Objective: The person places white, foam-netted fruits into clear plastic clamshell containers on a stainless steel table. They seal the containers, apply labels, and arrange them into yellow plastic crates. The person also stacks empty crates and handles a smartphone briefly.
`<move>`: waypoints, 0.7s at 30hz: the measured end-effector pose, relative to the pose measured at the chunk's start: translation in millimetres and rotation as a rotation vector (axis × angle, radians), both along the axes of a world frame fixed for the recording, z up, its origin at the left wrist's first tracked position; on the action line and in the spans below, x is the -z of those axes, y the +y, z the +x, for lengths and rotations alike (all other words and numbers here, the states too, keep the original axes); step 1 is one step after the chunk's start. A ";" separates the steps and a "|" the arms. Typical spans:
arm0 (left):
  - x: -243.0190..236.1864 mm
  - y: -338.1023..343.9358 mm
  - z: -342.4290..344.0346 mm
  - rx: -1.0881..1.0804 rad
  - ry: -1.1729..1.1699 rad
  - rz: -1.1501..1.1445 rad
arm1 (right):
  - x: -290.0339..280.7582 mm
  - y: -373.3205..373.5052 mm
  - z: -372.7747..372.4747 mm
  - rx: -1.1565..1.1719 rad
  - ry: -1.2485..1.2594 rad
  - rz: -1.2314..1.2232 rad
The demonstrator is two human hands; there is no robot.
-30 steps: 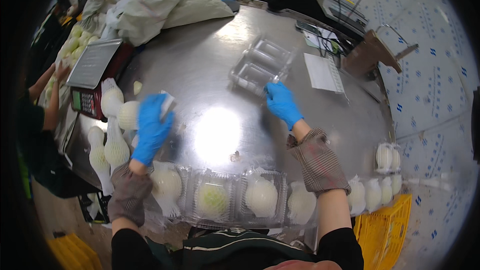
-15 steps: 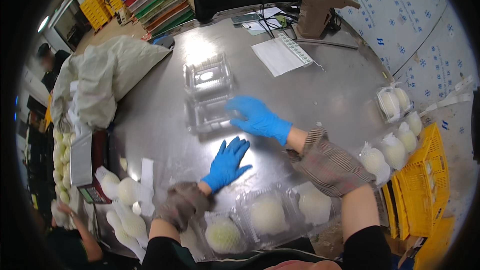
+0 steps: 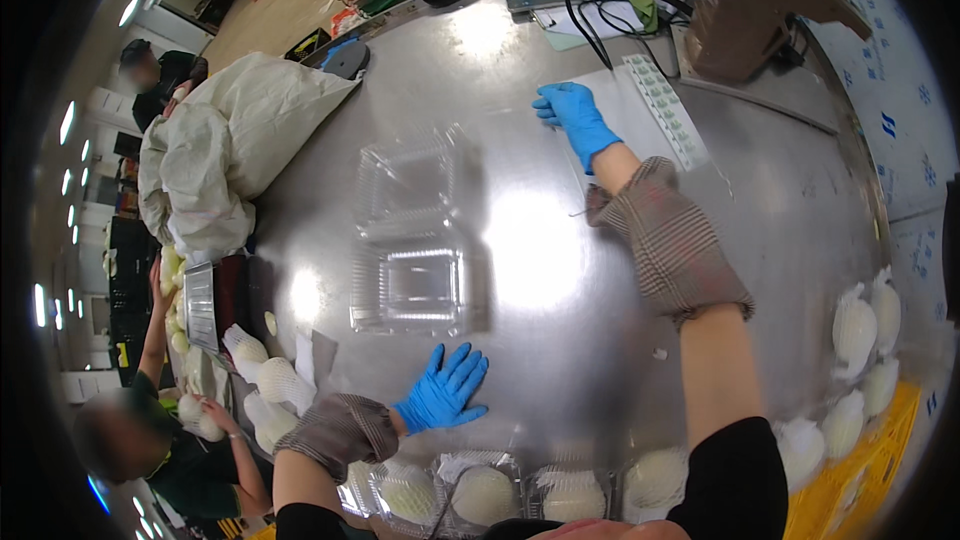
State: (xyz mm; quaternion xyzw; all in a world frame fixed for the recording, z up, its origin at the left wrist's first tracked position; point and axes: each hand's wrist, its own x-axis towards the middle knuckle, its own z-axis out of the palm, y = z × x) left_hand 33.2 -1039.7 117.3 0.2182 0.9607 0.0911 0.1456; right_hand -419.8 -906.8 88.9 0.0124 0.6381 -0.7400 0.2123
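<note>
My left hand (image 3: 442, 390), in a blue glove, rests on the metal table (image 3: 330, 190) with its fingers spread and nothing in them. In front of it lies an opened clear plastic clamshell box (image 3: 358, 285), its two halves flat and nothing inside. My right hand (image 3: 580, 122), gloved in blue too, is stretched far forward over the white sheet (image 3: 640, 90) that bears a strip of small green-printed labels (image 3: 664, 112). Its fingers point left, slightly bent and apart, and I see nothing held in them. Checked sleeve covers are on both forearms.
Clear boxes with pale round fruit in foam nets (image 3: 485, 495) line the near edge. More netted fruit lies left (image 3: 280, 380) and right (image 3: 855, 330), beside a yellow crate (image 3: 870, 470). A brown stand (image 3: 750, 10), cables and a cloth sack (image 3: 230, 140) border the table. Two people work at left.
My right hand has left the clamshell and reached forward and right to the label sheet. My left hand stays flat on the table. The view has shifted.
</note>
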 end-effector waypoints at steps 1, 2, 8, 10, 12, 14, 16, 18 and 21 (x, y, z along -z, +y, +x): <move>-0.2 1.6 -0.4 -0.010 -0.007 -0.001 | -3.6 -13.0 -10.0 -0.002 -0.023 -0.033; -1.1 2.5 -0.4 -0.019 -0.016 -0.002 | -6.7 -26.1 -18.8 -0.004 -0.049 -0.066; 9.5 1.0 -3.3 -0.016 0.097 -0.019 | -8.9 -97.4 -104.5 0.062 -0.176 -0.351; 12.3 1.0 -6.3 -0.038 0.025 -0.017 | 1.9 -113.9 -129.3 0.137 -0.157 -0.452; 2.9 3.6 -12.7 -0.039 -0.015 -0.053 | 10.8 -131.3 -151.4 0.215 -0.179 -0.577; 11.2 -0.6 -11.1 -0.050 -0.006 0.022 | 21.0 -137.6 -173.6 0.279 -0.132 -0.659; 17.7 -6.4 -3.1 -0.035 -0.016 0.078 | 24.4 -141.7 -190.5 0.331 -0.169 -0.679; 31.7 -13.9 8.0 0.009 -0.040 0.136 | 27.6 -143.7 -195.9 0.385 -0.184 -0.700; 29.4 -10.0 5.6 -0.006 -0.014 0.183 | 15.4 -156.5 -190.6 0.438 -0.270 -0.654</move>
